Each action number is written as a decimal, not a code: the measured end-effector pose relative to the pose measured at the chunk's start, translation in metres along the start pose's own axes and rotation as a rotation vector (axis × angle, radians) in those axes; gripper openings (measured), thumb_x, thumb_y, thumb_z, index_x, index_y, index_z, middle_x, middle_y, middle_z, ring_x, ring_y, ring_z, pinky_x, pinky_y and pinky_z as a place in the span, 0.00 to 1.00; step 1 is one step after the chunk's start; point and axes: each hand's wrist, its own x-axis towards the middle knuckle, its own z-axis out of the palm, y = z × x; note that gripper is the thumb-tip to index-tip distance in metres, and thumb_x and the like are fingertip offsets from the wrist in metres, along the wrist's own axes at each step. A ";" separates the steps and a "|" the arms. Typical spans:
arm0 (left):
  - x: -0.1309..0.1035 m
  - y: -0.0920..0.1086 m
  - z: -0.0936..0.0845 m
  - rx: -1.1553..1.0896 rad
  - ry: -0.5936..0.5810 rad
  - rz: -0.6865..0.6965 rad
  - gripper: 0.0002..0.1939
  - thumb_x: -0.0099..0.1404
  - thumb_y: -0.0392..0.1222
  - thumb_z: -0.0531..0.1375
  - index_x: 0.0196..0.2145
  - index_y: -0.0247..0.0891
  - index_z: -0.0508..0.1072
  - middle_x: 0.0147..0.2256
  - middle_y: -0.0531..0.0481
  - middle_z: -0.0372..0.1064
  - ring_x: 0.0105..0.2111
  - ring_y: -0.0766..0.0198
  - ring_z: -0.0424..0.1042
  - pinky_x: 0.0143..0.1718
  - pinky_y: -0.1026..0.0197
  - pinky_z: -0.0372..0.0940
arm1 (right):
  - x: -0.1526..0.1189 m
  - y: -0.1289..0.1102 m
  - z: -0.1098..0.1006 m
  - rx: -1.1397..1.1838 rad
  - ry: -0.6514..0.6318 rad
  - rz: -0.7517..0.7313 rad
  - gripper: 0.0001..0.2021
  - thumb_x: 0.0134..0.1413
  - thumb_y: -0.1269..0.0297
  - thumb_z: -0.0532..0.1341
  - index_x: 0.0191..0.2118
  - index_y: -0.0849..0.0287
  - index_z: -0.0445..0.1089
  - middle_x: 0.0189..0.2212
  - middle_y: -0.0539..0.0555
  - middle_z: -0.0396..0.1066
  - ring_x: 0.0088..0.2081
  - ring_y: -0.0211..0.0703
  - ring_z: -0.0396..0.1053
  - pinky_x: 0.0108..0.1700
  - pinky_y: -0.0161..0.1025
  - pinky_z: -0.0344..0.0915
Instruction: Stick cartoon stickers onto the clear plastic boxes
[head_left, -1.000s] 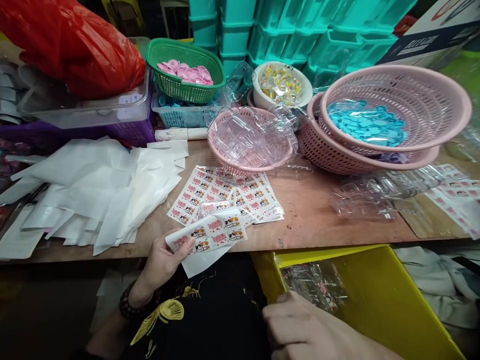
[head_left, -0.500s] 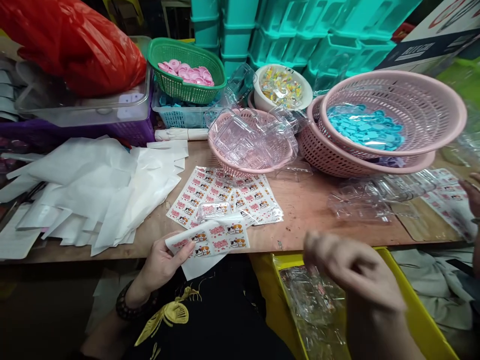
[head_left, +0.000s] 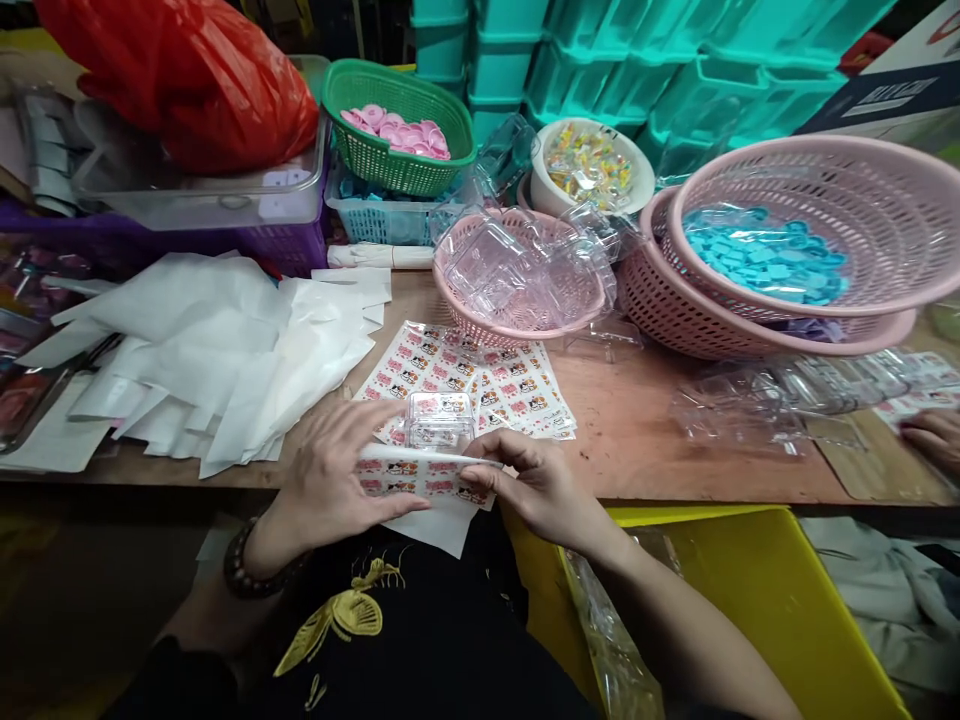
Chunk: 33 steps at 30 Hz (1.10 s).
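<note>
A partly peeled sticker sheet point(head_left: 427, 478) with cat-and-dog prints is held over my lap at the table's front edge. My left hand point(head_left: 330, 480) grips its left side, thumb in front and fingers behind. At the sheet's right end my right hand point(head_left: 529, 485) pinches the edge between thumb and forefinger. Just beyond the sheet stands a small clear plastic box point(head_left: 439, 420) on the table. More printed sticker sheets point(head_left: 525, 390) lie fanned out behind it. White backing paper point(head_left: 187, 350) is heaped to the left.
A pink basket point(head_left: 517, 322) of clear boxes stands behind the sheets. Larger pink baskets point(head_left: 810, 165) with blue pieces are at right. A green basket point(head_left: 401, 170) holds pink pieces. A yellow crate point(head_left: 757, 590) is below the table. Another person's hand point(head_left: 934, 435) is at far right.
My right hand has come from above the yellow crate to the sheet's right end and now pinches it. My left hand's fingers have spread behind the sheet. The view has shifted slightly.
</note>
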 end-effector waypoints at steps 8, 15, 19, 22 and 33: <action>0.016 0.000 0.008 -0.260 -0.417 -0.134 0.08 0.62 0.49 0.67 0.30 0.45 0.85 0.27 0.49 0.81 0.27 0.59 0.77 0.36 0.58 0.71 | -0.014 0.011 0.001 -0.192 0.075 -0.215 0.09 0.63 0.57 0.64 0.41 0.58 0.75 0.32 0.54 0.78 0.32 0.41 0.74 0.36 0.38 0.71; 0.010 -0.005 0.019 -0.317 -0.486 -0.169 0.10 0.61 0.49 0.68 0.36 0.42 0.84 0.30 0.49 0.81 0.29 0.60 0.76 0.31 0.63 0.68 | -0.017 0.010 0.004 -0.220 0.126 -0.056 0.10 0.60 0.55 0.66 0.33 0.56 0.75 0.29 0.53 0.78 0.32 0.43 0.76 0.35 0.38 0.71; 0.009 -0.003 0.021 -0.339 -0.545 -0.233 0.13 0.65 0.49 0.64 0.31 0.38 0.83 0.23 0.51 0.75 0.23 0.65 0.70 0.25 0.66 0.61 | -0.017 0.018 0.005 -0.345 0.129 -0.222 0.07 0.64 0.61 0.62 0.37 0.55 0.77 0.31 0.53 0.79 0.33 0.43 0.76 0.38 0.40 0.72; 0.011 -0.010 0.022 -0.502 -0.662 -0.357 0.17 0.64 0.51 0.63 0.25 0.36 0.79 0.18 0.54 0.68 0.18 0.69 0.62 0.20 0.67 0.55 | -0.025 0.025 0.007 -0.528 0.230 -0.500 0.07 0.63 0.67 0.62 0.40 0.48 0.78 0.36 0.52 0.80 0.41 0.46 0.76 0.50 0.49 0.71; -0.025 -0.021 0.011 -0.139 -0.354 0.085 0.06 0.67 0.39 0.63 0.36 0.43 0.82 0.49 0.43 0.77 0.50 0.53 0.75 0.53 0.49 0.69 | 0.006 0.001 0.010 0.206 0.256 0.234 0.17 0.49 0.49 0.70 0.30 0.58 0.71 0.24 0.49 0.69 0.23 0.35 0.61 0.24 0.36 0.62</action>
